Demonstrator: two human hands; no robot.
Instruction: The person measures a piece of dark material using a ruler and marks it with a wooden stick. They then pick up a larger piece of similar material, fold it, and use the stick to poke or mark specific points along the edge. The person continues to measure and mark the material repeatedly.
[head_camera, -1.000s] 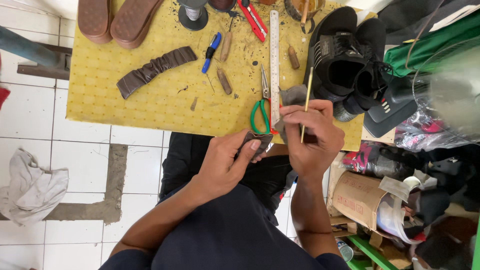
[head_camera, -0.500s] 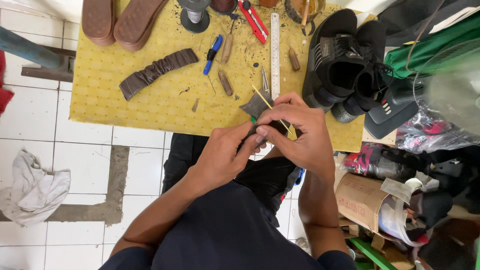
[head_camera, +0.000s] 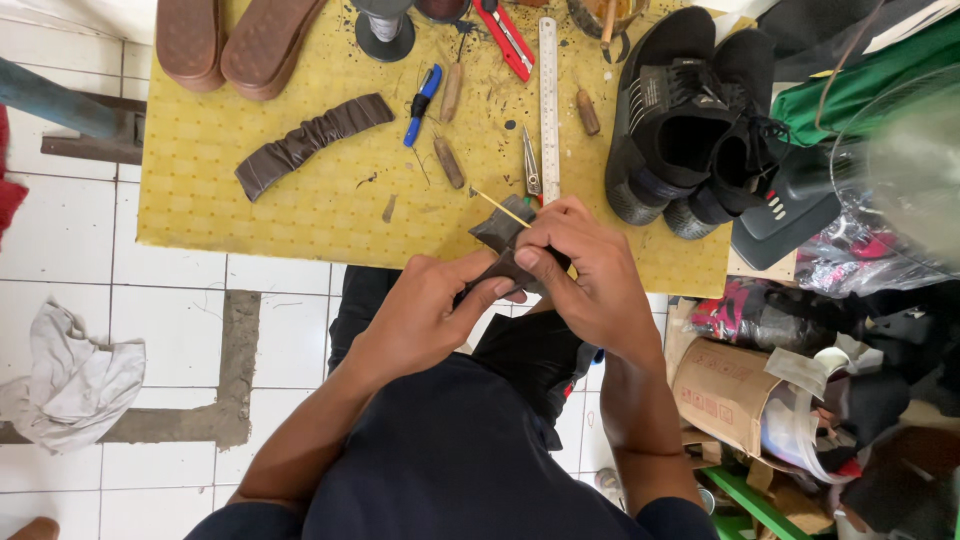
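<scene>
Best now: left hand (head_camera: 430, 305) pinches the leather scrap (head_camera: 497, 232) steady while right hand (head_camera: 590, 270), closed on the stick (head_camera: 500, 208), strokes lightly.

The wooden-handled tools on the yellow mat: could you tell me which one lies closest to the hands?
The wooden-handled tool in the middle of the mat, right of the ruched brown strap. The two others lie farther up: one beside the blue pen, one right of the steel ruler.
</scene>
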